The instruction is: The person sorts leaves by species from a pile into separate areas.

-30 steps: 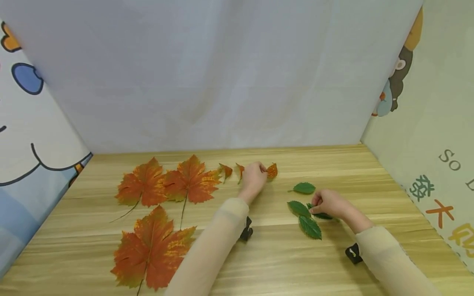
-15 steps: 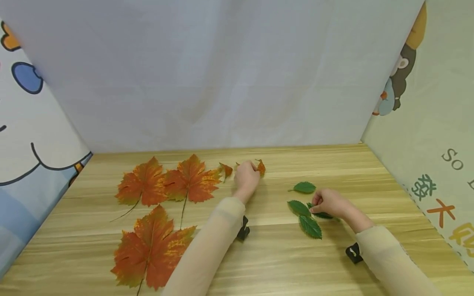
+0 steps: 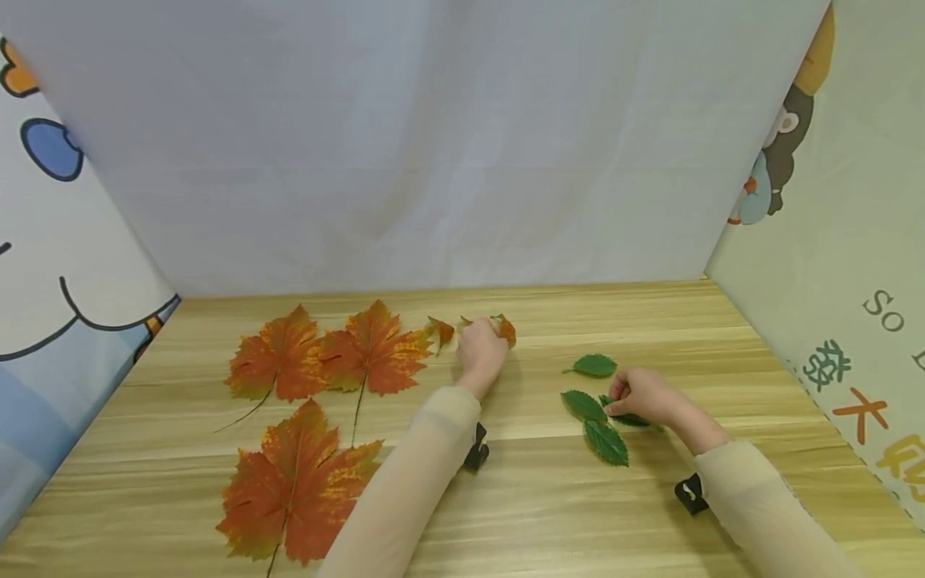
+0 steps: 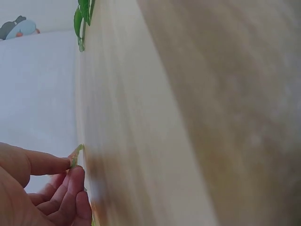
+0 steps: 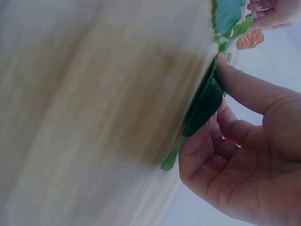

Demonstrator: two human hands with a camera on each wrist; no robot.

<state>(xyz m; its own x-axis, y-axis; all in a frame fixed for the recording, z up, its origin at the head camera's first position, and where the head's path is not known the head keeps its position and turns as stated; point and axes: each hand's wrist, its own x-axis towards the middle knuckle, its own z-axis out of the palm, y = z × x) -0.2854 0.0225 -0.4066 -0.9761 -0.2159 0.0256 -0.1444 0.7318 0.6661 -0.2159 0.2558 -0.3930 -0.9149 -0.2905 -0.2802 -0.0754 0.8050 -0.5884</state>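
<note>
My left hand (image 3: pixel 482 347) is near the back of the table and pinches a small orange leaf (image 3: pixel 507 331) between thumb and fingertips. In the left wrist view, the pinched greenish end (image 4: pixel 74 161) of that leaf shows. A second small orange leaf (image 3: pixel 442 331) lies to the left; another beside it is mostly hidden by the hand. My right hand (image 3: pixel 645 397) pinches a dark green leaf (image 5: pixel 205 104) low at the tabletop, its stem pointing away from the thumb. Close by lie three more green leaves, an upper one (image 3: pixel 594 366), a middle one (image 3: pixel 582 405) and a lower one (image 3: pixel 605 442).
Three large orange maple leaves lie on the left: one at the back left (image 3: pixel 278 353), one beside it (image 3: pixel 372 349), one nearer the front (image 3: pixel 296 486). A pale cloth wall (image 3: pixel 433 160) closes the back of the wooden table (image 3: pixel 535 514). Printed panels stand at both sides.
My left hand has moved a little left, bringing the small orange leaf left toward the other small ones. It has barely moved in the last half second. My right hand has stayed in place.
</note>
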